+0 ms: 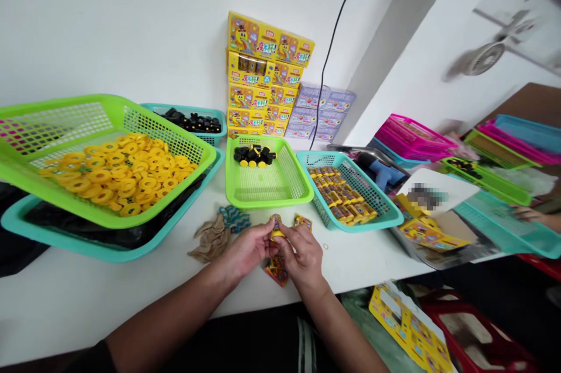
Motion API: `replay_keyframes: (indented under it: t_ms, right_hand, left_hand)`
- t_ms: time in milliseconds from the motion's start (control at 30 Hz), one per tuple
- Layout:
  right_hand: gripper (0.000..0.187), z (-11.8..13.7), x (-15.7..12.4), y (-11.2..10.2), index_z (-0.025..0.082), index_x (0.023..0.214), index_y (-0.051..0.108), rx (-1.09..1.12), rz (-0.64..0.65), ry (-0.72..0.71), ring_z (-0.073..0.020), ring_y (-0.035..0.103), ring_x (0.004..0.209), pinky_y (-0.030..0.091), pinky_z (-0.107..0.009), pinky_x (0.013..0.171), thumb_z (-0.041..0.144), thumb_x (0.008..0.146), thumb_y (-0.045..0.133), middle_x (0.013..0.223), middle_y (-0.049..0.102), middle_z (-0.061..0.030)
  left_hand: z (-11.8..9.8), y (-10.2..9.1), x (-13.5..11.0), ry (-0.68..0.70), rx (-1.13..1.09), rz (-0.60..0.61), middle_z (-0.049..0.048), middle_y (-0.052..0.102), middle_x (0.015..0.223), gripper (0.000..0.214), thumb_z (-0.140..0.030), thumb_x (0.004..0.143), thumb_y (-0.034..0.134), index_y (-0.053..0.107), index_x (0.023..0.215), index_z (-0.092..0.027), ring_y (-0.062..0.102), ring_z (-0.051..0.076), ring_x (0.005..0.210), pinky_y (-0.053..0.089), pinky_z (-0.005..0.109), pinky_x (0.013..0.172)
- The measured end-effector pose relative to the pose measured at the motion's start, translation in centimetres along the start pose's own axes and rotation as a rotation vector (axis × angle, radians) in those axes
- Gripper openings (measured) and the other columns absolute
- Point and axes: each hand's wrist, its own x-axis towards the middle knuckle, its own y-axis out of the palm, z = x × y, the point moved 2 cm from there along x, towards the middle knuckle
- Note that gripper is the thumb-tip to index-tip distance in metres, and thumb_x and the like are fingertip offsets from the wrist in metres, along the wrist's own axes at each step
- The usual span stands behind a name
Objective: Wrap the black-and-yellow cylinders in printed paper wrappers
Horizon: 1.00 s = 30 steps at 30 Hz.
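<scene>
Between my two hands, over the front of the white table, is a small yellow cylinder with a printed label (276, 231). The fingertips of my left hand (250, 248) grip it from the left side. My right hand (303, 249) pinches it from the right, covering part of it. Below the hands lie colourful printed labels (277, 272), partly hidden by the fingers. Another small printed yellow piece (303, 221) rests just behind my right hand. In front of me stands a green basket (267, 190) with several black and yellow round parts (254, 155).
A teal basket (326, 212) of labelled cylinders stands to the right. At left, a green basket (175, 200) of yellow rings sits on a teal one (109, 253). Crumpled cloth (213, 238) lies nearby. Yellow boxes (258, 72) are stacked against the wall. Another person's hand (528, 213) shows far right.
</scene>
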Motion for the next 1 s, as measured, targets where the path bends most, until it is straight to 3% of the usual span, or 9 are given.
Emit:
replay_keyframes:
  t_ms: [133,300,433,633,767,1000]
  right_hand:
    - [0.032,0.14,0.03,-0.37,0.021,0.122,0.063,-0.073,0.049,-0.036,-0.0207,0.06,0.079,0.053,-0.037,0.071,0.019,0.09,0.062,0.088,0.066,-0.0075]
    - [0.035,-0.23,-0.59,-0.46,0.022,0.124,0.06,-0.002,-0.053,0.058,-0.0205,0.063,0.086,0.055,-0.036,0.075,0.02,0.089,0.063,0.097,0.066,-0.0077]
    - [0.032,-0.46,-0.81,-0.26,0.024,0.121,0.064,-0.015,-0.05,0.07,-0.0203,0.063,0.089,0.055,-0.036,0.079,0.017,0.09,0.061,0.097,0.066,-0.0075]
    - [0.025,-0.4,-0.49,0.07,0.024,0.114,0.068,0.039,-0.041,0.054,-0.0185,0.063,0.078,0.055,-0.034,0.069,0.018,0.091,0.06,0.087,0.067,-0.0058]
    - [0.019,-0.24,-0.08,-0.08,0.022,0.106,0.07,0.084,-0.074,0.062,-0.0167,0.062,0.07,0.053,-0.031,0.064,0.017,0.09,0.062,0.077,0.065,-0.0038]
    - [0.012,-0.19,0.0,-0.28,0.02,0.095,0.069,0.07,-0.022,0.127,-0.017,0.061,0.067,0.051,-0.031,0.062,0.023,0.09,0.059,0.072,0.063,-0.0033]
  left_hand:
    - [0.07,0.03,-0.07,0.023,0.045,0.029,0.0055,0.068,0.072,0.019,-0.03,0.088,0.063,0.068,0.085,-0.012,0.062,0.014,0.06,0.052,0.027,0.061]
    - [-0.37,0.13,-0.17,0.012,0.006,0.015,0.0067,0.069,0.076,0.017,-0.025,0.09,0.059,0.069,0.087,-0.011,0.062,0.012,0.062,0.049,0.023,0.06]
    - [-0.56,0.31,-0.19,-0.018,-0.008,0.043,0.0069,0.068,0.072,0.019,-0.024,0.09,0.059,0.07,0.082,-0.01,0.061,0.012,0.059,0.048,0.023,0.058]
    - [0.0,-0.08,-0.02,0.025,0.06,-0.033,0.0058,0.068,0.069,0.018,-0.027,0.081,0.072,0.07,0.077,-0.011,0.061,0.012,0.059,0.047,0.022,0.06]
    - [0.15,-0.29,0.01,0.038,0.102,-0.02,0.007,0.07,0.072,0.022,-0.031,0.077,0.076,0.07,0.079,-0.01,0.062,0.013,0.061,0.048,0.022,0.061]
    - [-0.34,0.23,-0.42,0.08,0.148,-0.015,0.0032,0.068,0.07,0.023,-0.03,0.072,0.079,0.065,0.079,-0.014,0.062,0.013,0.058,0.047,0.023,0.058]
